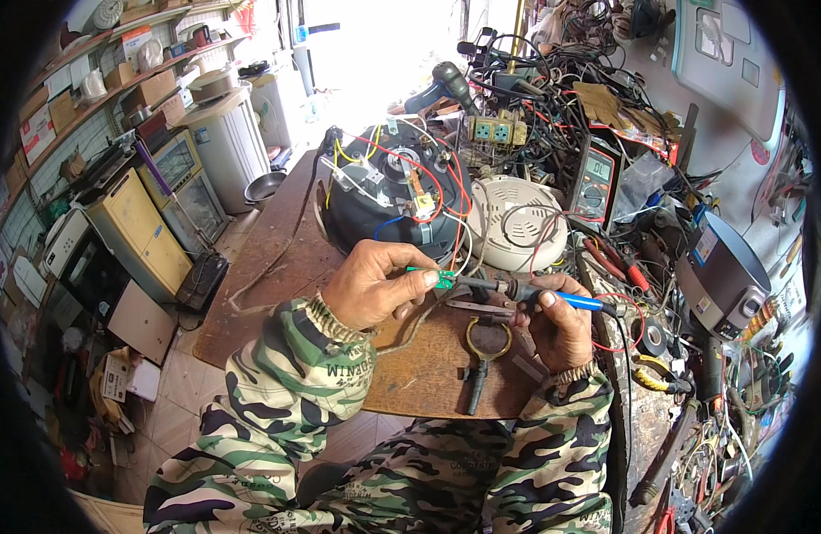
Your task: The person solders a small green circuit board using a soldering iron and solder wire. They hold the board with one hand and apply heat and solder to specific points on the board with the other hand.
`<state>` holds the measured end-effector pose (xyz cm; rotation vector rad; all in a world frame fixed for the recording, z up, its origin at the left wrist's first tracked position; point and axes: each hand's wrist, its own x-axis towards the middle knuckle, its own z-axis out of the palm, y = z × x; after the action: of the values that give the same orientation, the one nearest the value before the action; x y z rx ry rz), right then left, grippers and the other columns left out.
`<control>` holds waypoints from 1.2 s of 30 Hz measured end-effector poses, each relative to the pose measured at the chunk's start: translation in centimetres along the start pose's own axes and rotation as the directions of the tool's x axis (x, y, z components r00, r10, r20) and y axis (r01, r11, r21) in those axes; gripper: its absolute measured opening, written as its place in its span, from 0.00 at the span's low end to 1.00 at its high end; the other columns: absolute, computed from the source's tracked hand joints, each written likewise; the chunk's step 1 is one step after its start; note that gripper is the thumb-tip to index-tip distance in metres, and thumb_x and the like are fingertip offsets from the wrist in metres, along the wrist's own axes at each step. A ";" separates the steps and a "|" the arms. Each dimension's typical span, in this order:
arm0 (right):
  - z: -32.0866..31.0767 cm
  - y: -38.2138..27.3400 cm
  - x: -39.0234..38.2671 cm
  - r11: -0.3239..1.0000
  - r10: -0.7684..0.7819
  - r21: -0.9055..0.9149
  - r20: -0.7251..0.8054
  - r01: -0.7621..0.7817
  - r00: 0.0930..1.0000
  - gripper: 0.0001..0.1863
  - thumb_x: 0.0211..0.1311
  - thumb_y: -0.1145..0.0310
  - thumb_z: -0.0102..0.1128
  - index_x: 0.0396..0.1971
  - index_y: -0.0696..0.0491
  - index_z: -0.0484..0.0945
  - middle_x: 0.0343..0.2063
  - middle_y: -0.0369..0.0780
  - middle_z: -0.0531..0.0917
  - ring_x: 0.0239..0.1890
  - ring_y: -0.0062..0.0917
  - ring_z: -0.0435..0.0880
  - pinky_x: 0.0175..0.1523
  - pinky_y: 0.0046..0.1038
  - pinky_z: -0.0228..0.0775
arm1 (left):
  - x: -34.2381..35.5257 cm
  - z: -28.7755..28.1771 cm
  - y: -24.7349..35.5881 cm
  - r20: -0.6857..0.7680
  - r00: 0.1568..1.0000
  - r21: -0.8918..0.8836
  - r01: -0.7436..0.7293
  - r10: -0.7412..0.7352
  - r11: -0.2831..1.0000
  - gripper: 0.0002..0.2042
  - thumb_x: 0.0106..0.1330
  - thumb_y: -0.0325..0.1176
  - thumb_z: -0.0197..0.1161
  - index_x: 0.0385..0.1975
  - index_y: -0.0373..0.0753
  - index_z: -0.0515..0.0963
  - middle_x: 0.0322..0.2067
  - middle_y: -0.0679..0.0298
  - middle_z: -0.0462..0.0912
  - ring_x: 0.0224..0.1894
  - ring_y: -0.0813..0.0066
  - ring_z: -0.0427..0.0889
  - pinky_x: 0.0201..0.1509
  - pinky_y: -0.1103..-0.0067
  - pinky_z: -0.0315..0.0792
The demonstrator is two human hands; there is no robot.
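Observation:
Between the thumb and fingers of my left hand [373, 287] is a small green circuit board [444, 279]. My right hand [560, 329] grips a blue-handled soldering iron [578, 302], its front end pointing left and meeting the board's right edge; whether the tip touches it I cannot tell. Just beyond, a round black appliance body [352, 218] lies with its wired underside up. Red and white wires hang from it behind the board. A beige vented round cover [520, 222] sits to its right. Below the iron lie a yellow ring-shaped tool with a dark handle [477, 383] and tweezers [480, 308].
The brown wooden table [259, 311] carries a grey cord along its left. On the cluttered right side are a multimeter [595, 182], red-handled pliers [637, 276], black tape [652, 338] and a grey pot-shaped appliance [726, 276]. Tangled cables, a power strip [499, 131] and a heat gun [446, 87] lie behind.

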<state>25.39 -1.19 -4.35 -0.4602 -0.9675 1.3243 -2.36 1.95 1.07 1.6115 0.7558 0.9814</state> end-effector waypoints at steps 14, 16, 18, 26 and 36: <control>0.3 -0.3 -0.2 1.000 -0.009 -0.015 -0.032 0.008 0.999 0.15 0.58 0.70 0.69 0.40 0.63 0.78 0.28 0.48 0.84 0.26 0.33 0.85 0.36 0.32 0.81 | 0.0 -0.1 -0.1 0.011 1.000 0.016 -0.024 0.024 1.000 0.10 0.70 0.32 0.65 0.39 0.29 0.83 0.22 0.66 0.78 0.19 0.85 0.72 0.21 0.85 0.66; 0.3 -0.3 -0.4 1.000 -0.021 -0.009 -0.044 0.021 0.999 0.14 0.58 0.70 0.69 0.40 0.63 0.78 0.28 0.48 0.84 0.26 0.33 0.85 0.36 0.32 0.81 | 0.1 -0.1 -0.1 0.015 1.000 0.013 -0.023 0.023 1.000 0.10 0.70 0.32 0.65 0.39 0.29 0.83 0.21 0.67 0.78 0.19 0.85 0.72 0.21 0.85 0.66; 0.1 -0.3 -0.4 0.999 -0.024 -0.024 -0.044 0.023 0.999 0.14 0.58 0.70 0.69 0.40 0.63 0.78 0.28 0.48 0.84 0.27 0.33 0.85 0.36 0.32 0.81 | 0.1 0.0 -0.1 0.012 1.000 0.020 -0.024 0.024 1.000 0.10 0.70 0.32 0.65 0.39 0.29 0.83 0.22 0.67 0.78 0.19 0.86 0.72 0.21 0.85 0.66; 0.0 -0.4 -0.5 0.999 -0.021 -0.038 -0.040 0.019 0.999 0.14 0.58 0.70 0.69 0.40 0.62 0.79 0.27 0.47 0.84 0.27 0.33 0.85 0.36 0.31 0.80 | 0.1 0.0 -0.1 0.013 1.000 0.008 -0.015 0.015 1.000 0.11 0.70 0.33 0.65 0.40 0.29 0.82 0.22 0.67 0.78 0.19 0.86 0.72 0.22 0.85 0.66; -0.4 0.4 -1.0 0.993 -0.102 -0.069 -0.045 0.099 0.994 0.19 0.56 0.70 0.70 0.43 0.67 0.79 0.33 0.51 0.86 0.30 0.36 0.87 0.39 0.36 0.83 | -0.2 0.4 -0.1 -0.057 0.998 -0.033 0.009 -0.011 0.999 0.11 0.70 0.33 0.65 0.39 0.29 0.82 0.23 0.64 0.79 0.19 0.83 0.74 0.22 0.86 0.67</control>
<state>25.54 -1.95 -5.24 -0.4862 -0.9840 1.1882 -2.08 1.66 0.93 1.5555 0.7823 1.0319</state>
